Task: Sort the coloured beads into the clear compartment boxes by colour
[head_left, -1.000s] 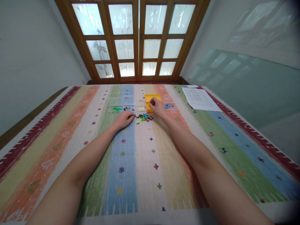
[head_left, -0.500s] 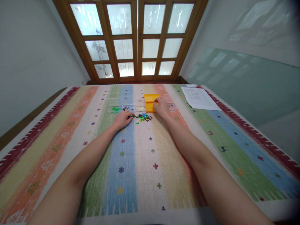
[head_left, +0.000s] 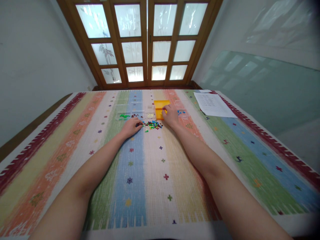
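Observation:
A small heap of multicoloured beads or tiny plastic pieces (head_left: 153, 125) lies on the tablecloth between my hands. My left hand (head_left: 132, 127) rests at the heap's left edge, fingers curled together; whatever they hold is too small to make out. Over the front half of an open orange box (head_left: 162, 104) is my right hand (head_left: 171, 115), thumb and fingertips pinched, with their contents hidden. Clear boxes stand in a row behind the heap: one with green pieces (head_left: 124, 116), one with dark red pieces (head_left: 134, 115), one with pale pieces (head_left: 150, 115). Right of my hand, another holds blue pieces (head_left: 181, 112).
A striped, patterned cloth (head_left: 155, 186) covers the table. Printed paper sheets (head_left: 214, 104) lie at the back right. Beyond the far edge stand wooden doors with glass panes (head_left: 160, 63); a glass panel (head_left: 262, 83) leans at the right wall.
My right hand has shifted slightly left over the orange box, showing more of the blue pieces beside it. My left hand has stayed nearly still at the heap.

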Available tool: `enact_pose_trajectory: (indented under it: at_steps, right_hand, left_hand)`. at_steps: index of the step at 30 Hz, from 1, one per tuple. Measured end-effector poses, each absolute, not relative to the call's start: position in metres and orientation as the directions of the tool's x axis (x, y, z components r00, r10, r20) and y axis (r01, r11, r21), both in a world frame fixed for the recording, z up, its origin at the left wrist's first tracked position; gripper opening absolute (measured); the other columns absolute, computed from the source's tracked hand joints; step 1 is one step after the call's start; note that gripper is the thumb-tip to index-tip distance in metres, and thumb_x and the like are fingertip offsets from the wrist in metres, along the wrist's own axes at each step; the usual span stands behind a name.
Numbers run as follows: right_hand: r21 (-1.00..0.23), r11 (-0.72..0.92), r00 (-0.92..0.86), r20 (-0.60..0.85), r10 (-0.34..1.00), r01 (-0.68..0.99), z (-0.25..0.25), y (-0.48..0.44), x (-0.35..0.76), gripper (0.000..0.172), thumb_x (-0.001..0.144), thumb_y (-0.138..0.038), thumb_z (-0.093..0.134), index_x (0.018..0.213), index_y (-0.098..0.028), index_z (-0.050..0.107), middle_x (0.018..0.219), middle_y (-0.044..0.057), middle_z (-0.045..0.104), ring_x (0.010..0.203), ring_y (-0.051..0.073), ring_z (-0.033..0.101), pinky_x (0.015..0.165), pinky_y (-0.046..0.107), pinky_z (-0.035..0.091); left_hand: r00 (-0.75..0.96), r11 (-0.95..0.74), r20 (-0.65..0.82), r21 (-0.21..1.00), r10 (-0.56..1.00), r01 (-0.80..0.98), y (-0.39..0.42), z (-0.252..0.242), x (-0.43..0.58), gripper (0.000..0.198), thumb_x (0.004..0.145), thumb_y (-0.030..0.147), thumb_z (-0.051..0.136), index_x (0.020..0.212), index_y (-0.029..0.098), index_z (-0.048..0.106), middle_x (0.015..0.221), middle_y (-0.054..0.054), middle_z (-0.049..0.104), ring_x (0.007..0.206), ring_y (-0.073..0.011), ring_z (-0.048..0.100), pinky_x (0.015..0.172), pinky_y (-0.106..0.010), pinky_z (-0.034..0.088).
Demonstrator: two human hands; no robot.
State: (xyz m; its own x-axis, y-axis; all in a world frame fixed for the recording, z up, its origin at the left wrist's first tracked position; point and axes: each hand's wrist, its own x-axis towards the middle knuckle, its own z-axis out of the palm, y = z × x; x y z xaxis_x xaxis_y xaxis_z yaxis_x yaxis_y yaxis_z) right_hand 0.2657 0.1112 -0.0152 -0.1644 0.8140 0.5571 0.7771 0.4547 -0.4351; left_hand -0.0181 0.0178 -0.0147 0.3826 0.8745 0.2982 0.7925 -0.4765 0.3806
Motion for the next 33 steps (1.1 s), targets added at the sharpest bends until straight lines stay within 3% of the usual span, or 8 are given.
enact_pose_trajectory:
  at_steps: [7,12,17,33]
  right_hand:
    - [-0.397,0.494,-0.208,0.576,0.790,0.774,-0.016,0.110,0.266,0.019,0.095,-0.020,0.054,0.101,-0.020,0.072,0.107,0.013,0.067,0.105,0.031,0.059,0.095,0.044,0.046]
    - [-0.374,0.530,-0.259,0.574,0.777,0.761,-0.017,0.109,0.265,0.020,0.096,-0.021,0.054,0.103,-0.019,0.073,0.110,0.014,0.067,0.107,0.032,0.058,0.096,0.044,0.045]
    - [-0.376,0.531,-0.290,0.536,0.793,0.759,-0.017,0.108,0.263,0.021,0.094,-0.018,0.055,0.103,-0.020,0.073,0.109,0.014,0.066,0.108,0.032,0.058,0.097,0.045,0.044]
    - [-0.289,0.584,-0.367,0.551,0.749,0.758,-0.022,0.111,0.262,0.017,0.094,-0.016,0.058,0.101,-0.020,0.073,0.108,0.012,0.069,0.105,0.031,0.059,0.092,0.042,0.043]
  left_hand:
    - [0.213,-0.377,0.409,0.376,0.887,0.846,0.022,-0.007,-0.032,0.023,0.098,0.033,0.059,0.105,0.024,0.079,0.101,-0.007,0.072,0.092,-0.0232,0.065,0.089,-0.038,0.048]
    - [-0.082,-0.146,0.467,0.432,0.881,0.890,0.033,-0.005,-0.067,0.025,0.096,0.033,0.059,0.105,0.022,0.080,0.105,-0.009,0.075,0.093,-0.0247,0.066,0.092,-0.039,0.047]
    - [-0.291,0.047,0.425,0.499,0.857,0.865,0.039,-0.009,-0.092,0.026,0.094,0.035,0.061,0.105,0.022,0.081,0.102,-0.008,0.078,0.096,-0.0258,0.067,0.090,-0.039,0.046]
    - [-0.389,0.156,0.397,0.505,0.831,0.849,0.043,-0.015,-0.099,0.034,0.098,0.042,0.057,0.112,0.023,0.081,0.102,-0.008,0.080,0.097,-0.0271,0.069,0.095,-0.042,0.043]
